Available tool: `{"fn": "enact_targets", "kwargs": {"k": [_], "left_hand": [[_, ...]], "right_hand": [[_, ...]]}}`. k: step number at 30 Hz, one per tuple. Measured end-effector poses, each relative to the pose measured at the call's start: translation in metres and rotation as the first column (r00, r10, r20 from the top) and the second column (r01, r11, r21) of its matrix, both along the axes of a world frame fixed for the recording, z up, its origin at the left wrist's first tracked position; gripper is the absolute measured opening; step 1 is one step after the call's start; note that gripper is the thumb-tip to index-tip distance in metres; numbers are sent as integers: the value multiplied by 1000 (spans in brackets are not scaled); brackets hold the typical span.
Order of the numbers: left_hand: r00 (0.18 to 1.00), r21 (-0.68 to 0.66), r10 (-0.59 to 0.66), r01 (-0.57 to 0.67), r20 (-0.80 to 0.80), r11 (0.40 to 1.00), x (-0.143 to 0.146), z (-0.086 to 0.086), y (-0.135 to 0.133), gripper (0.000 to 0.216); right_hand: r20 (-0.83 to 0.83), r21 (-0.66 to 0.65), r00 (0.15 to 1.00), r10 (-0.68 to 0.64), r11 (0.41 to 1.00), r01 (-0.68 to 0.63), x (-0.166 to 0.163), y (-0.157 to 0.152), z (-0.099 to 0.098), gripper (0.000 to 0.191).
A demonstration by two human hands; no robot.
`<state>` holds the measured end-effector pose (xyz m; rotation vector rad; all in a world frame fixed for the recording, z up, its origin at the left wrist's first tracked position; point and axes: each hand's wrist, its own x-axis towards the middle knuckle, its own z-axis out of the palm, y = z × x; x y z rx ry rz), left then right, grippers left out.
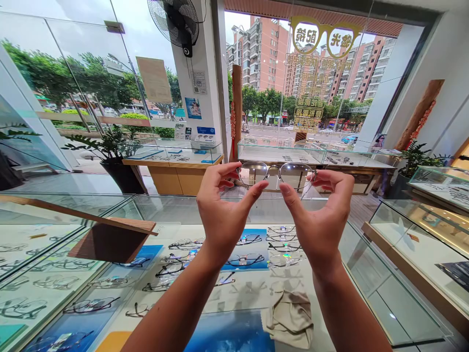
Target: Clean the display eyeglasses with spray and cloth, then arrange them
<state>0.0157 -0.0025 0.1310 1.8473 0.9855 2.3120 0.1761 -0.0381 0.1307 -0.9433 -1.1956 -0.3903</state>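
— So, what's in the hands?
— Glasses (277, 172), a thin metal pair, held up at chest height over the glass counter (370, 274). The left hand (223, 208) pinches the frame's left end between thumb and fingers; the right hand (322, 215) does the same at the other end. Both grips are closed on the frame, light rather than clenched.
— Where do they sit in view?
— Just above centre, toward 12 o'clock, lenses facing away, level.
— Anything below?
— A beige cloth (287, 318) lies on the counter at 6 o'clock, and rows of display frames (245, 259) rest under the glass.
— What might go wrong?
— My guess: the hold is by fingertips only, so a slip at either end would let the glasses swing or drop onto the hard glass. Pulling the ends apart unevenly could also bend the thin bridge. Thumbs sit close to the lenses, so smudging looks likely too.
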Motion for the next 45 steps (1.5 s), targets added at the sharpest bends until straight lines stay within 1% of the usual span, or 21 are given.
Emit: {"fn": "enact_targets", "kwargs": {"k": [6, 11, 15, 21, 26, 28, 31, 34, 36, 40, 43, 45], "left_hand": [[999, -46, -51, 52, 16, 998, 0, -1, 1, 50], [998, -29, -50, 50, 23, 998, 0, -1, 1, 52], [1000, 3, -25, 25, 18, 1000, 1, -2, 2, 53], [999, 55, 26, -28, 30, 998, 1, -2, 3, 55], [997, 94, 72, -73, 18, 993, -1, -2, 3, 57], [995, 121, 100, -100, 9, 988, -1, -3, 2, 58], [990, 162, 143, -141, -3, 977, -2, -3, 1, 60], [988, 206, 155, -148, -20, 967, -2, -4, 2, 61], [988, 250, 146, -132, -40, 959, -3, -5, 6, 63], [987, 358, 143, -110, -67, 927, -4, -10, 17, 69], [991, 375, 120, -91, -53, 922, -5, -13, 27, 68], [996, 366, 83, -66, -32, 928, -5, -15, 33, 66]], "right_hand": [[-9, 4, 1000, 0, 1000, 0, -1, -1, 1, 55], [1, -5, 1000, 4, 1000, -4, -1, -1, 1, 55], [15, -3, 1000, 0, 1000, 0, 0, 0, 1, 55], [-1, -56, 996, 85, 995, -85, 1, 5, -1, 54], [-4, -69, 995, 103, 992, -103, 1, 7, -2, 54], [-25, -76, 991, 133, 988, -135, 2, 8, -1, 51], [-133, -81, 950, 283, 952, -295, 5, 11, 1, 40], [-256, -40, 855, 450, 879, -475, 9, 15, 3, 32], [-311, -2, 796, 520, 837, -548, 11, 16, 4, 30], [-368, 40, 720, 588, 784, -620, 11, 17, 4, 25], [-378, 42, 698, 608, 765, -643, 11, 17, 4, 23], [-377, 28, 704, 602, 767, -641, 11, 17, 4, 24]]}}
